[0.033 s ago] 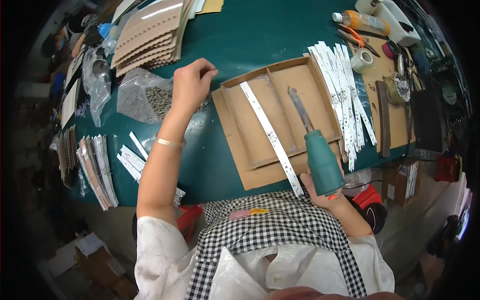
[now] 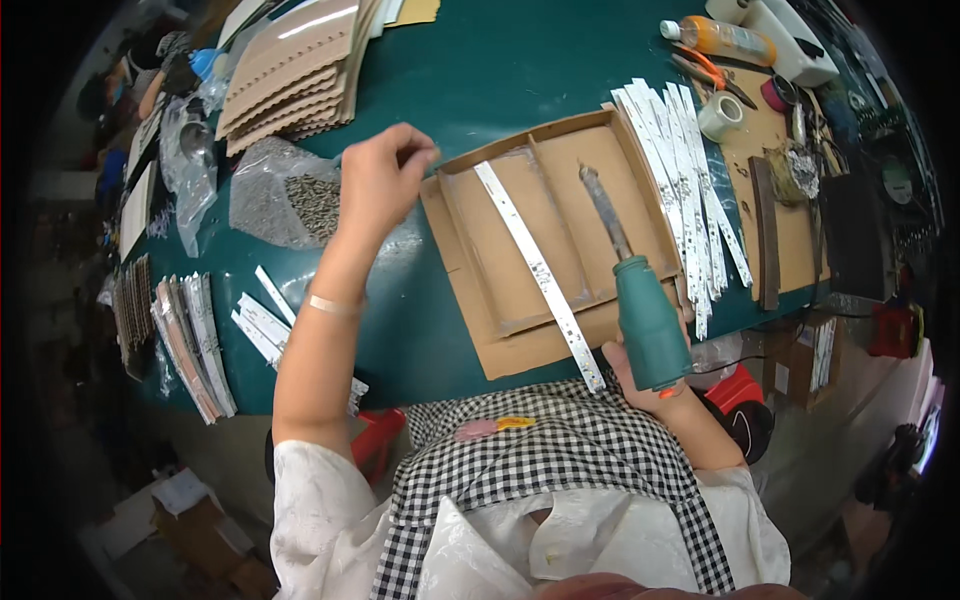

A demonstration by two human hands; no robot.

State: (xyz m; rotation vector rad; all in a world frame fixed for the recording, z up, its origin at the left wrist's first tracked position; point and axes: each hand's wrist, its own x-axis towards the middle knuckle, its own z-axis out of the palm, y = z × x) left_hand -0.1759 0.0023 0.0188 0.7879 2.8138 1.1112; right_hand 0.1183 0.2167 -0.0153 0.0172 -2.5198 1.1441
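My right hand [image 2: 630, 385] is wrapped round the green handle of a soldering iron [image 2: 648, 322], whose thick, dark tip points away from me over the cardboard tray [image 2: 575, 232]. Across that tray lies a white circuit-board strip [image 2: 535, 262], slanting down to the table's near edge. My left hand [image 2: 378, 182] hovers by the tray's far left corner, thumb and fingertips pinched together; whatever sits between them is too small to make out. Left of this hand, a clear plastic bag [image 2: 268, 195] lies open with many small metal parts [image 2: 315, 205] spilling out.
More white strips [image 2: 685, 200] are piled right of the tray, and shorter strips [image 2: 262, 325] lie at the left. Stacked brown sheets [image 2: 290, 75] stand far left. Orange-handled pliers [image 2: 705, 68], a tape roll [image 2: 721, 116] and an orange bottle [image 2: 722, 42] occupy the far right.
My left hand has come slightly nearer to me and toward the tray, its fingers still pinched. The soldering iron and the strip on the tray stay practically where they were.
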